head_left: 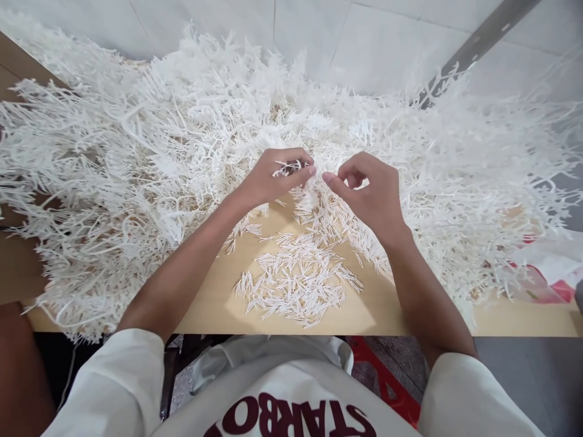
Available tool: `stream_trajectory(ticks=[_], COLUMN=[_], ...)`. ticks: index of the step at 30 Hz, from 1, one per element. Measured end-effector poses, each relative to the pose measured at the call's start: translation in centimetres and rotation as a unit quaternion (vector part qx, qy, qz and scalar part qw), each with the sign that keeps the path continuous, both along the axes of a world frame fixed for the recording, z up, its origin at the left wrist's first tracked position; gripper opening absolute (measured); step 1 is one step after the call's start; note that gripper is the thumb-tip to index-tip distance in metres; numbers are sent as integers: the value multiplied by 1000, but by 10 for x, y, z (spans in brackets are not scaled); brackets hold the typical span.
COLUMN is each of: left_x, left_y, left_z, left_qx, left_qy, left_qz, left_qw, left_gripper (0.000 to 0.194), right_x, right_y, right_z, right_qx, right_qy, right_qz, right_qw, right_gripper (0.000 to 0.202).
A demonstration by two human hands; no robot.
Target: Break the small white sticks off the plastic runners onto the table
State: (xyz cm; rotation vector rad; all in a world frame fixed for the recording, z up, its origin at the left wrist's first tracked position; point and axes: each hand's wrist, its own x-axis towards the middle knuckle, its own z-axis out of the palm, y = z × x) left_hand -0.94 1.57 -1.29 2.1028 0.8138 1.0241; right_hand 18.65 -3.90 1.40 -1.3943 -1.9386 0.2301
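Note:
My left hand point(285, 173) is closed around a few thin white branching plastic pieces point(288, 168), thumb and index finger pressed together. Just to its right, my right hand point(371, 185) has its thumb and index finger curled toward each other; whatever lies between their tips is too small to make out. The two hands are a short gap apart, over the inner edge of a big heap of white branching strands point(182, 133). Below them, a loose pile of short white sticks point(300, 282) lies on the wooden table point(204, 315).
The heap spreads along both sides and the back of the table, against a tiled wall point(310, 30). A grey metal post point(483, 45) stands at the back right. Pink and white plastic bags point(546, 273) lie at the right edge. Part of another person's limb point(20, 370) shows at lower left.

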Motion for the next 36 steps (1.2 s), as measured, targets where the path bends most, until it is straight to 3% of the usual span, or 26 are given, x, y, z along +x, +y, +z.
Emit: stream_trajectory(ticks=[5, 11, 17, 22, 24, 25, 27, 28, 29, 30, 32, 33, 36], left_x=[6, 8, 14, 20, 16, 12, 3, -1, -4, -5, -2, 1, 11], left_y=[-9, -9, -10, -13, -8, -4, 4, 8, 10, 11, 8, 4, -5], left_z=[6, 4, -10, -20, -23, -23, -23, -22, -21, -19, -16, -15, -19], left_qx=[-3, 77, 202, 256, 241, 226, 177, 147, 118, 102, 82, 75, 46], left_qy=[36, 117, 204, 216, 208, 200, 173, 157, 134, 113, 85, 81, 97], left_qz=[-64, -71, 22, 22, 44, 67, 101, 94, 79, 69, 46, 38, 26], left_qw=[997, 988, 958, 942, 947, 951, 964, 972, 981, 986, 992, 993, 994], left_gripper=[33, 20, 19, 15, 16, 16, 18, 19, 21, 23, 28, 31, 34], right_x=[6, 12, 5, 7, 9, 9, 8, 6, 4, 1, -7, -13, -38], right_y=[9, 6, 7, 3, -3, -8, -17, -20, -23, -26, -31, -35, -58], right_z=[-6, -2, -3, 7, 18, 23, 32, 35, 36, 37, 37, 38, 43], right_qx=[-85, -44, -109, -166, -228, -274, -357, -361, -338, -289, -158, -99, -8], right_qy=[8, -109, -156, -146, -124, -115, -109, -117, -126, -135, -150, -158, -180], right_qz=[79, 86, 93, 79, 162, 236, 389, 413, 407, 369, 266, 222, 206], right_qw=[993, 989, 977, 972, 952, 925, 842, 828, 839, 873, 939, 957, 962], right_gripper=[42, 41, 26, 28, 25, 23, 21, 22, 23, 23, 20, 21, 32])
